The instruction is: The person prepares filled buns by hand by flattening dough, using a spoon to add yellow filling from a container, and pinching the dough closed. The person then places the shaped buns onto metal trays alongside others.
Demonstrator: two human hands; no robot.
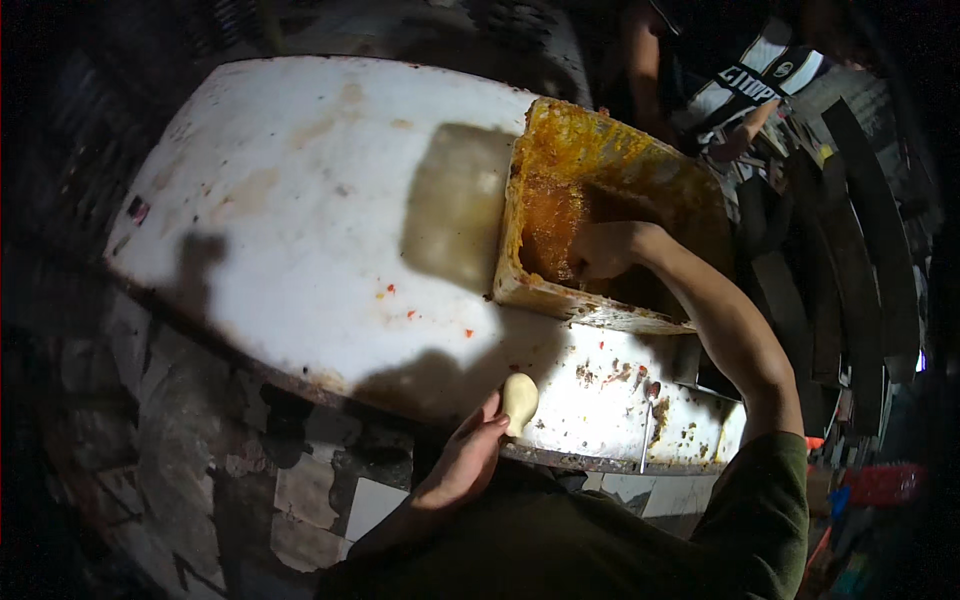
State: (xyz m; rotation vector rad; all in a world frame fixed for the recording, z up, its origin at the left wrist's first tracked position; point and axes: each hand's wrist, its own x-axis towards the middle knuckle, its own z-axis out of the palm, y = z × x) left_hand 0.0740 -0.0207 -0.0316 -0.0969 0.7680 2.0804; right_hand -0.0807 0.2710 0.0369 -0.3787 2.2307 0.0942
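Note:
In my left hand (468, 455), at the near edge of the white table (300, 220), is a smooth, pale cream, pear-shaped lump of dough (519, 402). The thumb and fingers close around its lower end. My right hand (608, 249) reaches down inside a rectangular tub (590, 312), its fingers curled at the surface of a sticky orange-brown paste (548, 235). Whatever those fingertips grip is hidden. Thick yellow-orange smears coat the tub's inner walls.
A spoon (645, 435) lies near the table's front edge, among dark crumbs and red bits. Beyond the tub stands another person (740, 85) in a black and white shirt. Dark boards (845, 240) are piled at the right, near a red object (885, 484).

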